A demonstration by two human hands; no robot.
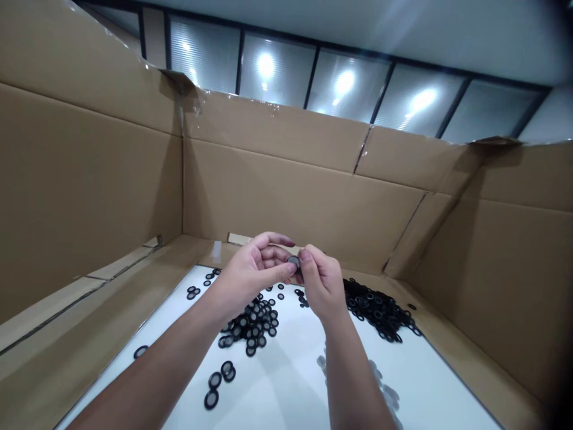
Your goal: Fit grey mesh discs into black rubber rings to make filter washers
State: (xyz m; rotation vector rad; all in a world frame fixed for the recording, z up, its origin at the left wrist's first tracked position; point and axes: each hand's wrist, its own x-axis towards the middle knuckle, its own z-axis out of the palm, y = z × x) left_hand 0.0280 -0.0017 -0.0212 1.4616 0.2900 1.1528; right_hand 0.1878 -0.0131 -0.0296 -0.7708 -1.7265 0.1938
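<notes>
Cardboard walls (277, 185) rise along the left, top and right of the white board (286, 388), whose bare stretch at lower centre lies between the forearms. Mid-frame, above the board, a black-rimmed disc (293, 261) faces the camera, round, with no long axis. The left hand (250, 269) pinches it; the right hand (326, 286) is closed at its right edge, whether gripping it I cannot tell.

A black-rimmed grey disc (293, 261) sits in the left hand (251, 270).
</notes>
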